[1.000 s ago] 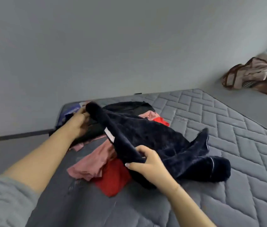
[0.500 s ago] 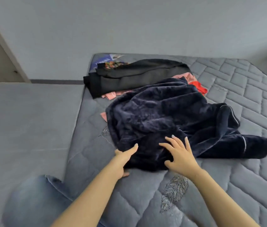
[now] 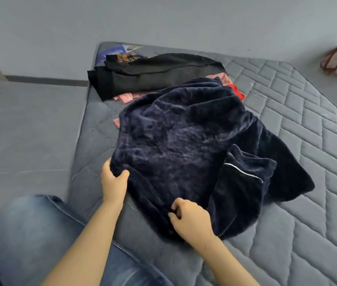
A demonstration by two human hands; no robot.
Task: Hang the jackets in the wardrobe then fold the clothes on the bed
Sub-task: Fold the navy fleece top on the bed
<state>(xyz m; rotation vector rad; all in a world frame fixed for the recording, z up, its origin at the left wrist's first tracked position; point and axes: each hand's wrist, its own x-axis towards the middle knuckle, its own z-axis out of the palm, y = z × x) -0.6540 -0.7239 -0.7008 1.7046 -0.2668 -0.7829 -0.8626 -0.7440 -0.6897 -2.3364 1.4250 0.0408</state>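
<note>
Navy fleece garment (image 3: pixel 184 145), a moment ago merely patted, now lies spread on the bed (image 3: pixel 287 234); left hand (image 3: pixel 114 182) and right hand (image 3: pixel 190 219) each pinch its near hem, so folding can start.

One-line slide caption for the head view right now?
Both hands, left hand and right hand, grip the near edge of a navy fleece garment spread on the grey quilted mattress.

Both forearms are bare to the frame's edge, no sleeves showing. At seven o'clock, a knee in faded blue denim jeans (image 3: pixel 33 234).
</note>
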